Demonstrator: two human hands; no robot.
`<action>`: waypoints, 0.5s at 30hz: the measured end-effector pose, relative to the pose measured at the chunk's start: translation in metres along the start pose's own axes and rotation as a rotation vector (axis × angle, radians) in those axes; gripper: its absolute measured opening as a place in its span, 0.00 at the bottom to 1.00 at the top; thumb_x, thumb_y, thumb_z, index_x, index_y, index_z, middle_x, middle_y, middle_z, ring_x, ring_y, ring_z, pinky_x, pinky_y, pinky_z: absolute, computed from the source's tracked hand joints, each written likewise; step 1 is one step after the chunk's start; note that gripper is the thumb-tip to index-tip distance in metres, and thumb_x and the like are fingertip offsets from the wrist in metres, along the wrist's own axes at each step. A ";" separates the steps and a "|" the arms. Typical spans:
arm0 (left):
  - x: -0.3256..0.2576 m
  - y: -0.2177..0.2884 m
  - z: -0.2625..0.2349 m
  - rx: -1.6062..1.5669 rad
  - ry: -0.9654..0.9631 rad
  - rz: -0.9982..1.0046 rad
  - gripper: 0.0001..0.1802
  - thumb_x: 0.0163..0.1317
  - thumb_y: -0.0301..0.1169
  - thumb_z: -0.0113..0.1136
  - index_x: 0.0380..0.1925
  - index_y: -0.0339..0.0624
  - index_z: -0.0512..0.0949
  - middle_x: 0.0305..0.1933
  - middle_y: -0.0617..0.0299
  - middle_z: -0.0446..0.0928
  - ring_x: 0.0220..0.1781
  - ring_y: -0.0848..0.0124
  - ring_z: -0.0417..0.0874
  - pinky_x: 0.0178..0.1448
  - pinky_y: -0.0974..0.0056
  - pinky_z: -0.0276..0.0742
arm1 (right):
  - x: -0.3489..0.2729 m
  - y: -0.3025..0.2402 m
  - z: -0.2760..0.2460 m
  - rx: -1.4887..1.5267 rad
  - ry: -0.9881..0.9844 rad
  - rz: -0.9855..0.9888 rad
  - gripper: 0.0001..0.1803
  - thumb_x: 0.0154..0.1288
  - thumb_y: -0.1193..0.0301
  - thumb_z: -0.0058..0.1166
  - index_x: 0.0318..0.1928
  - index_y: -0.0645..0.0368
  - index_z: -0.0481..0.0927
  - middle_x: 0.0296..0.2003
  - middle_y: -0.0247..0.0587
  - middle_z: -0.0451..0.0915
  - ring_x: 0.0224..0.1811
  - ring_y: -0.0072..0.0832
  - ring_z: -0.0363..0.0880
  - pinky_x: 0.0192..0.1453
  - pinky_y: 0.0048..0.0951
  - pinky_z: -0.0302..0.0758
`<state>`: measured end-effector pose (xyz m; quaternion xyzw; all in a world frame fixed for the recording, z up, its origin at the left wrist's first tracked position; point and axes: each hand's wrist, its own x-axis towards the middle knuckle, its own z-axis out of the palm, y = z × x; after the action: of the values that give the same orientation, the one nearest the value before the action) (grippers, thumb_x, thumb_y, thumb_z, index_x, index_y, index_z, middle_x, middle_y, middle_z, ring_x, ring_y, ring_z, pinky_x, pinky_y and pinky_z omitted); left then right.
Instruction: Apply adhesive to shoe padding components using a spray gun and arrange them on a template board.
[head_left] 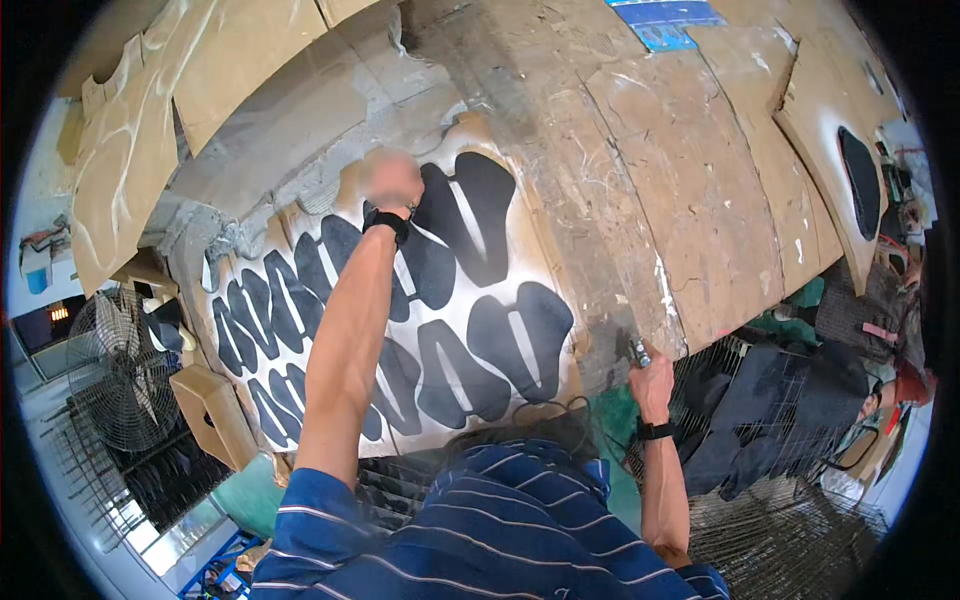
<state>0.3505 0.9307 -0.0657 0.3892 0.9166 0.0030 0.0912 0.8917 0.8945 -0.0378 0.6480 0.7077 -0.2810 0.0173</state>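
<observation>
My left hand (392, 180) reaches over the far edge of a white-coated cardboard sheet (450, 300), among rows of flat black curved pieces (520, 340). It is blurred, so its fingers and anything in them cannot be made out. Several pieces lie partly hidden under my left forearm. On the right, my right hand (652, 385) is closed around a small silver spray gun (638, 350), held at the near edge of the brown work surface (690, 200), apart from the black pieces.
A metal fan (120, 350) stands at the left beside a cardboard box (212, 415). Wire racks with dark pieces (760, 400) fill the lower right. A cardboard panel (825, 140) with a black oval piece (858, 180) leans at the far right. Large cardboard sheets (240, 60) rise at the back left.
</observation>
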 end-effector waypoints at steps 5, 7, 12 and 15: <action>-0.006 0.041 -0.012 -0.120 0.127 0.242 0.13 0.57 0.33 0.66 0.43 0.48 0.86 0.46 0.48 0.83 0.51 0.47 0.85 0.55 0.48 0.81 | 0.000 0.011 0.008 -0.024 0.040 -0.010 0.21 0.57 0.75 0.63 0.53 0.61 0.86 0.38 0.67 0.84 0.44 0.60 0.85 0.49 0.52 0.81; -0.004 0.059 -0.011 -0.143 0.072 0.312 0.14 0.57 0.32 0.66 0.44 0.49 0.85 0.46 0.49 0.83 0.52 0.47 0.84 0.55 0.47 0.81 | 0.000 -0.005 -0.003 0.007 -0.001 0.031 0.21 0.57 0.75 0.63 0.53 0.61 0.86 0.38 0.67 0.84 0.45 0.60 0.84 0.50 0.53 0.80; 0.006 0.078 0.005 -0.069 0.005 0.317 0.10 0.57 0.33 0.66 0.40 0.50 0.86 0.45 0.49 0.83 0.51 0.48 0.85 0.54 0.47 0.81 | 0.000 -0.005 -0.002 0.012 -0.006 0.059 0.21 0.57 0.76 0.62 0.54 0.60 0.86 0.39 0.67 0.84 0.46 0.60 0.84 0.50 0.52 0.80; 0.012 0.078 0.008 -0.067 0.022 0.344 0.06 0.57 0.31 0.65 0.35 0.48 0.87 0.45 0.48 0.84 0.49 0.48 0.86 0.52 0.48 0.83 | 0.001 -0.006 -0.003 -0.001 -0.010 0.049 0.22 0.57 0.76 0.62 0.54 0.60 0.86 0.39 0.66 0.84 0.45 0.60 0.85 0.50 0.52 0.80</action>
<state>0.3990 0.9931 -0.0693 0.5371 0.8367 0.0534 0.0922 0.8865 0.8967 -0.0334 0.6637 0.6918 -0.2830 0.0280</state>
